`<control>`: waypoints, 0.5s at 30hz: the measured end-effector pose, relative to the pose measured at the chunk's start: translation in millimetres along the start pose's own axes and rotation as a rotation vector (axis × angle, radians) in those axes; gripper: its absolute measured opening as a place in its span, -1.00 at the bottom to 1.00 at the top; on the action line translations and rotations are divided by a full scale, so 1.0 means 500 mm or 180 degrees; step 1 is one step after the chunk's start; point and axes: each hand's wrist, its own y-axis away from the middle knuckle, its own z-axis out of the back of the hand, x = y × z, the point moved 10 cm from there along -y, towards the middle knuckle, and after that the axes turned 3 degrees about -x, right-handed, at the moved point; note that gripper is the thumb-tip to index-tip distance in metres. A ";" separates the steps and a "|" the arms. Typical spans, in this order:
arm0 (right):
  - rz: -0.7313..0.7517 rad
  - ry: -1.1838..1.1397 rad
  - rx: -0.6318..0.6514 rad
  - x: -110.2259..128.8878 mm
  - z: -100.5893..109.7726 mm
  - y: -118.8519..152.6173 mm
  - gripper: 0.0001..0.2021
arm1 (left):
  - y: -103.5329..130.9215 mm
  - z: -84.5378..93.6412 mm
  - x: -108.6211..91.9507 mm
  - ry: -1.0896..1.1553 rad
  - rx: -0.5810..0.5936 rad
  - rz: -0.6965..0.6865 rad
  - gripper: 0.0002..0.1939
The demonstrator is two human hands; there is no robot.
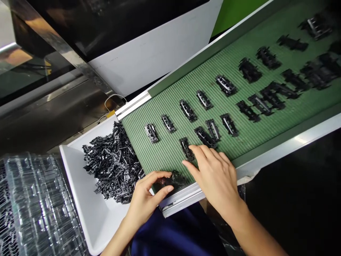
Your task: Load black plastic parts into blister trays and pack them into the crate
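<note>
Low on the green conveyor belt [160, 156], my left hand [149, 193] curls its thumb and fingers around the end of a blurred dark plastic part [177, 179]. My right hand [217, 174] is over the belt's near edge, thumb and index finger apart. Its index fingertip is beside a small black slotted plastic part [186, 148]; whether they touch I cannot tell. Just beyond the right hand, a black part [205, 137] and a greyer frame-like part [213, 129] lie side by side.
Several more black parts [225, 85] lie in two rough rows up the belt. A white bin [71, 160] at the belt's end holds a heap of black parts [114, 163]. Stacked clear plastic trays [39, 202] stand at left. Metal rails [301, 142] edge the belt.
</note>
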 end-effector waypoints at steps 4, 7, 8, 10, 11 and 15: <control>-0.0121 -0.0028 0.0144 -0.004 -0.013 -0.009 -0.83 | 0.000 -0.007 0.011 -0.0151 -0.0101 0.0114 -0.52; -0.0084 -0.0454 0.0088 -0.009 0.008 -0.004 -0.78 | 0.001 -0.011 0.006 -0.0274 -0.0151 0.0109 -0.44; -0.0023 -0.0607 0.0143 -0.007 0.013 0.001 -0.76 | 0.001 -0.013 0.005 -0.0295 -0.0167 0.0124 -0.43; 0.0167 -0.0782 0.0419 0.006 0.010 0.013 -0.72 | -0.001 -0.016 0.007 -0.0298 -0.0201 0.0197 -0.40; 0.0270 -0.0791 0.0590 0.015 0.006 0.019 -0.70 | -0.003 -0.018 0.009 -0.0277 -0.0220 0.0248 -0.39; 0.0375 -0.0799 0.1082 0.042 -0.013 0.036 -0.61 | -0.015 -0.027 0.012 -0.0108 -0.0252 0.0335 -0.34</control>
